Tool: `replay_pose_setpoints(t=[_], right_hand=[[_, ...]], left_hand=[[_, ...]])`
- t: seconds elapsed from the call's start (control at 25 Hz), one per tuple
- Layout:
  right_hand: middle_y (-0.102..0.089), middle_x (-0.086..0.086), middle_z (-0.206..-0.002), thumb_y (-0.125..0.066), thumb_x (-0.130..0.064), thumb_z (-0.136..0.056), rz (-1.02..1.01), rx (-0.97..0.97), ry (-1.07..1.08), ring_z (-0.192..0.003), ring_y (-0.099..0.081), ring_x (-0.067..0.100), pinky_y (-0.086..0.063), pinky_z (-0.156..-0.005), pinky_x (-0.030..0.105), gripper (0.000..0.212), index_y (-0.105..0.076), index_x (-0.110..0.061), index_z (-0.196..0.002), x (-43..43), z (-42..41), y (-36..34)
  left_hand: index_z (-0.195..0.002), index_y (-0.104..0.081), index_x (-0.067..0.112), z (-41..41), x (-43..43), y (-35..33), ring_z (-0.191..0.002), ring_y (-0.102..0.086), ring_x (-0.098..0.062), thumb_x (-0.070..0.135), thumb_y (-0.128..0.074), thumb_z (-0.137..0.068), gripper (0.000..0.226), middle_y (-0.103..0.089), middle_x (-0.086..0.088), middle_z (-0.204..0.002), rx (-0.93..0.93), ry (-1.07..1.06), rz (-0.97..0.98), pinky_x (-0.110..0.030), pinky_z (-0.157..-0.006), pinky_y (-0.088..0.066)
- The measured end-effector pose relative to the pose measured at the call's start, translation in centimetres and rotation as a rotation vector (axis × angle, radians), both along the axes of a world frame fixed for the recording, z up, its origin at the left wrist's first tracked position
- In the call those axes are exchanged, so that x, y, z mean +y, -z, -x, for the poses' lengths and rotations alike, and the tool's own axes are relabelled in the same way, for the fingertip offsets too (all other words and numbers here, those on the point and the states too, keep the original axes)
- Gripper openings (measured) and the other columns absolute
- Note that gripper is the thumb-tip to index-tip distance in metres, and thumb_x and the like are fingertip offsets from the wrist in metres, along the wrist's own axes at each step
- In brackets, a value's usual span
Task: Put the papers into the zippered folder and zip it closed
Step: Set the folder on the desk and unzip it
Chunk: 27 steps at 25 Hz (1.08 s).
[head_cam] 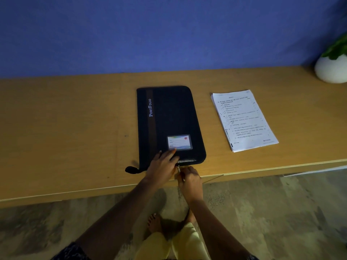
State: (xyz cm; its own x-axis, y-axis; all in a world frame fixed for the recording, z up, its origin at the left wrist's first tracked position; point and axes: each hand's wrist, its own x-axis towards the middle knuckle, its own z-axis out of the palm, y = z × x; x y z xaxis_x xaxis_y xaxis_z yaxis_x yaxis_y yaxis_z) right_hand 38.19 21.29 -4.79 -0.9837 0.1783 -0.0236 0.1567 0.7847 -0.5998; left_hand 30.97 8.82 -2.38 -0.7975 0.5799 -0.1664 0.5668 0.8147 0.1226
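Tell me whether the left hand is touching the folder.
Touching. The head view shows the left hand lying flat on the folder near its front edge, its fingers reaching the label.

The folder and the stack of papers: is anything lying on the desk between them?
No. In the head view, only bare desk separates the folder from the papers; they lie apart, not touching.

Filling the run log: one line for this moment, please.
left hand: flat on folder | right hand: pinching zipper pull | papers: on desk, right of folder
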Motion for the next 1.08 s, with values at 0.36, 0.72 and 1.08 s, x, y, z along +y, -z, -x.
replay_pose_setpoints(t=[0.36,0.72,1.08], right_hand=[[-0.056,0.01,-0.117,-0.064,-0.017,-0.082,-0.095,0.045,0.018,-0.102,-0.054,0.021,-0.054,-0.076,0.03,0.033,-0.058,-0.015,-0.115,5.1,0.7,0.0],[-0.062,0.013,-0.114,-0.075,-0.018,-0.071,-0.451,0.039,-0.222,-0.1,-0.06,0.032,-0.054,-0.076,0.042,0.044,-0.066,-0.016,-0.114,7.6,3.1,-1.1],[-0.063,0.013,-0.111,-0.076,-0.021,-0.073,-0.446,0.023,-0.279,-0.099,-0.061,0.031,-0.055,-0.076,0.041,0.041,-0.067,-0.015,-0.112,8.1,3.3,-1.3]], left_hand=[[-0.089,-0.075,0.025,-4.6,3.7,0.6,-0.141,-0.026,-0.029,0.064,-0.063,-0.075,0.043,-0.04,-0.009,-0.15,0.119,-0.561,-0.136,-0.055,-0.115,-0.019],[-0.084,-0.072,0.026,-6.1,6.9,2.4,-0.143,-0.023,-0.031,0.04,-0.071,-0.072,0.018,-0.037,-0.006,-0.149,0.115,-0.905,-0.309,-0.066,-0.113,-0.014],[-0.08,-0.072,0.023,-5.2,7.5,2.7,-0.144,-0.02,-0.035,0.04,-0.074,-0.069,0.02,-0.032,-0.009,-0.152,0.093,-0.998,-0.31,-0.064,-0.115,-0.008]])
